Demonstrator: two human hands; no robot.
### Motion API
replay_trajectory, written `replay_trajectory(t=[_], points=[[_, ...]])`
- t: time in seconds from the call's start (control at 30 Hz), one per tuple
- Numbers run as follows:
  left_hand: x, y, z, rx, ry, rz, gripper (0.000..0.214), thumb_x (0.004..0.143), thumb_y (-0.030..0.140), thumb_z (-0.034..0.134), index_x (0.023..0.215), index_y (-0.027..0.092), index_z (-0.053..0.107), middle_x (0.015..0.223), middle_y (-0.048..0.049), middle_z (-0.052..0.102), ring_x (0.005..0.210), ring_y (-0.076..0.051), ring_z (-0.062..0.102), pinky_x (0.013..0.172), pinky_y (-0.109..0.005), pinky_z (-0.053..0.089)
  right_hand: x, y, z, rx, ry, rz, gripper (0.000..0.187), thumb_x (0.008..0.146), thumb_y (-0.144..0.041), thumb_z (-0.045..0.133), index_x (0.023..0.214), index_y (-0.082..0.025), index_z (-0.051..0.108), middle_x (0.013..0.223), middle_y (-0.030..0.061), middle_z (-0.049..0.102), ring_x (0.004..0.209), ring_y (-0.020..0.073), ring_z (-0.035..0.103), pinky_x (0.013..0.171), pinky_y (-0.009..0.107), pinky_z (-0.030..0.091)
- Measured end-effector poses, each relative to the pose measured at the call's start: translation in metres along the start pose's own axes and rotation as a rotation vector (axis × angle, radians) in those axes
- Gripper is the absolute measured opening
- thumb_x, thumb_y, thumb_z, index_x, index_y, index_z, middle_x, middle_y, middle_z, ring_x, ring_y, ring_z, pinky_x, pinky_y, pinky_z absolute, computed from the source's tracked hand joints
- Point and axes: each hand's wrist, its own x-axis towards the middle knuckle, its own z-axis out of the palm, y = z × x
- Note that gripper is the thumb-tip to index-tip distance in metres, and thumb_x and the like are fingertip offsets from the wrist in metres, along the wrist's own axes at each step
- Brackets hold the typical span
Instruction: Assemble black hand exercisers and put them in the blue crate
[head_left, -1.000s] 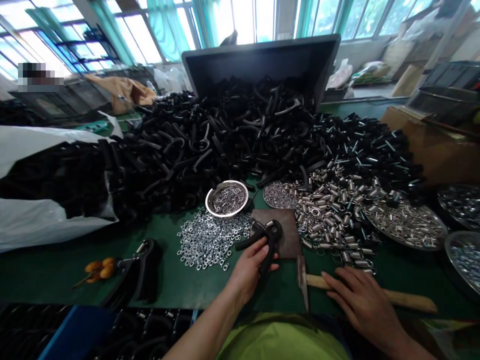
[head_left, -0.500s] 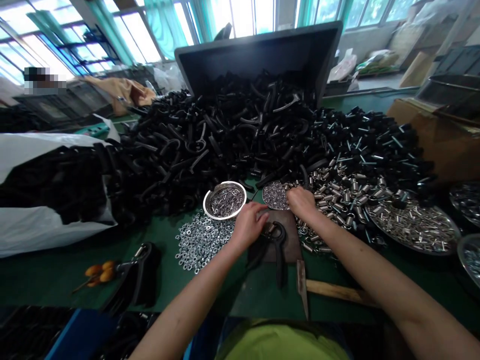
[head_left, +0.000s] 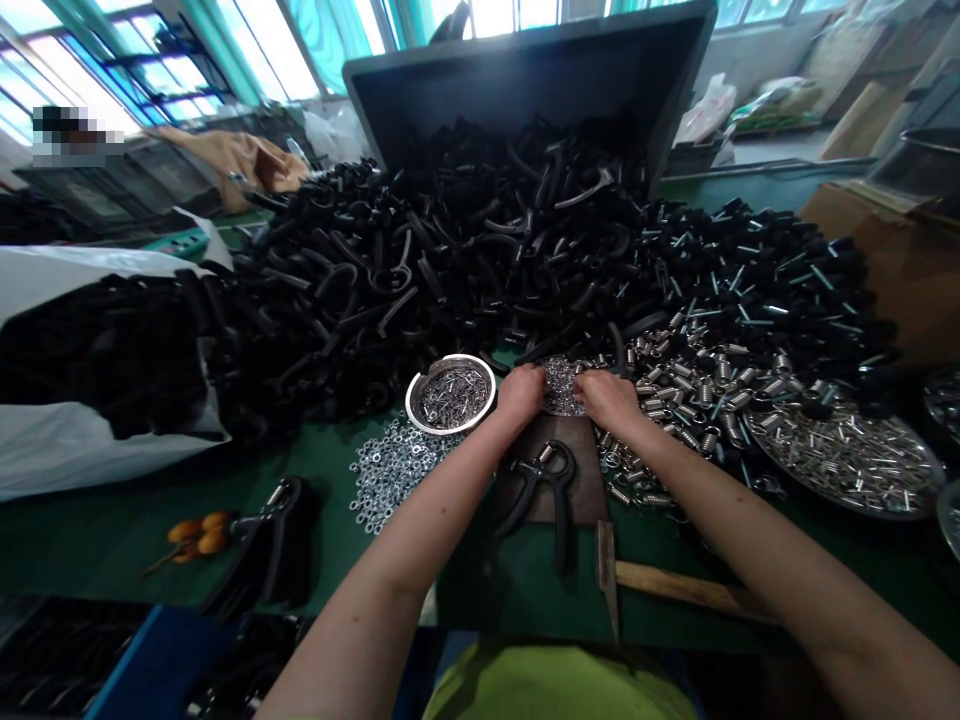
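Note:
Both my hands reach forward to a flat pile of tiny silver parts [head_left: 561,385] on the green table. My left hand [head_left: 520,393] rests at the pile's left edge with fingers curled down into it. My right hand [head_left: 609,399] is at its right edge, fingers also bent onto the parts. What either hand pinches is too small to see. A black hand gripper [head_left: 544,483] lies free on a brown metal plate [head_left: 581,470] just below my wrists. A wooden-handled hammer [head_left: 660,583] lies nearer me.
A big heap of black handles [head_left: 450,260] spills from a tipped dark bin [head_left: 525,80]. A steel bowl of small pins [head_left: 451,394], loose nuts [head_left: 390,467], springs [head_left: 690,390] and trays of metal parts [head_left: 847,450] surround the hands. Finished grippers [head_left: 274,545] lie left.
My left hand let go of the black hand gripper, which now lies on the plate. My right hand left the hammer handle. Both hands moved forward to the pile of tiny silver parts.

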Motion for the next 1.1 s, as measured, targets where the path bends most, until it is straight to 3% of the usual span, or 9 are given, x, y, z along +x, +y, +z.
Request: replay_trajectory(t=[0.17, 0.3, 0.57, 0.67, 0.8, 0.97, 1.1], points=[[0.0, -0.004, -0.006, -0.169, 0.026, -0.038, 0.017, 0.084, 0.025, 0.052, 0.085, 0.015, 0.066, 0.089, -0.0091, 0.066, 0.09, -0.02, 0.061, 0.082, -0.03, 0.044, -0.001, 0.006, 0.001, 0.061, 0.022, 0.03, 0.022, 0.09, -0.027, 0.044, 0.095, -0.017, 0.063, 0.098, 0.0093, 0.066, 0.092, 0.0205, 0.061, 0.072, 0.027, 0.041], [-0.011, -0.004, -0.013, -0.376, -0.001, -0.067, 0.019, 0.086, 0.027, 0.049, 0.092, 0.015, 0.062, 0.078, -0.005, 0.067, 0.068, -0.014, 0.063, 0.065, -0.025, 0.048, 0.002, 0.012, 0.002, 0.142, 0.049, 0.056, 0.021, 0.087, -0.028, 0.048, 0.094, -0.016, 0.064, 0.092, 0.01, 0.068, 0.087, 0.0213, 0.062, 0.072, 0.028, 0.04], [-0.084, -0.013, -0.015, -0.884, -0.115, -0.072, 0.024, 0.076, 0.037, 0.065, 0.081, 0.014, 0.06, 0.063, 0.0009, 0.06, 0.051, -0.01, 0.055, 0.05, -0.022, 0.044, 0.008, 0.021, 0.003, 0.443, 0.124, 0.08, 0.008, 0.074, -0.022, 0.062, 0.078, -0.018, 0.068, 0.077, 0.0027, 0.069, 0.075, 0.0174, 0.062, 0.069, 0.026, 0.041], [-0.112, -0.011, -0.012, -0.707, -0.051, 0.039, 0.021, 0.075, 0.037, 0.066, 0.075, 0.016, 0.064, 0.07, -0.0005, 0.062, 0.063, -0.013, 0.057, 0.06, -0.025, 0.043, 0.003, 0.022, 0.003, 0.585, 0.126, 0.078, 0.011, 0.072, -0.027, 0.064, 0.076, -0.018, 0.068, 0.068, 0.0011, 0.067, 0.066, 0.016, 0.061, 0.063, 0.025, 0.043], [-0.129, -0.004, -0.007, -0.506, 0.068, 0.139, 0.015, 0.071, 0.033, 0.072, 0.071, 0.019, 0.068, 0.078, -0.0015, 0.062, 0.082, -0.017, 0.054, 0.076, -0.029, 0.039, -0.012, 0.013, 0.003, 0.767, 0.065, 0.036, 0.015, 0.075, -0.028, 0.059, 0.078, -0.016, 0.068, 0.061, -0.0006, 0.065, 0.053, 0.013, 0.059, 0.054, 0.024, 0.044], [-0.133, -0.001, 0.003, -0.514, 0.065, 0.139, 0.014, 0.071, 0.031, 0.072, 0.072, 0.019, 0.066, 0.081, -0.0014, 0.061, 0.086, -0.018, 0.052, 0.08, -0.03, 0.037, -0.036, -0.008, 0.006, 0.905, -0.015, -0.003, 0.016, 0.074, -0.027, 0.06, 0.085, -0.017, 0.066, 0.068, 0.0002, 0.067, 0.053, 0.0128, 0.061, 0.053, 0.023, 0.047], [-0.132, -0.004, 0.006, -0.561, 0.048, 0.147, 0.013, 0.073, 0.029, 0.07, 0.073, 0.018, 0.063, 0.082, -0.001, 0.06, 0.086, -0.018, 0.052, 0.081, -0.029, 0.037, -0.045, -0.023, 0.011, 0.898, -0.038, -0.03, 0.013, 0.07, -0.029, 0.065, 0.076, -0.018, 0.065, 0.064, -0.0005, 0.066, 0.053, 0.013, 0.06, 0.052, 0.023, 0.045]])
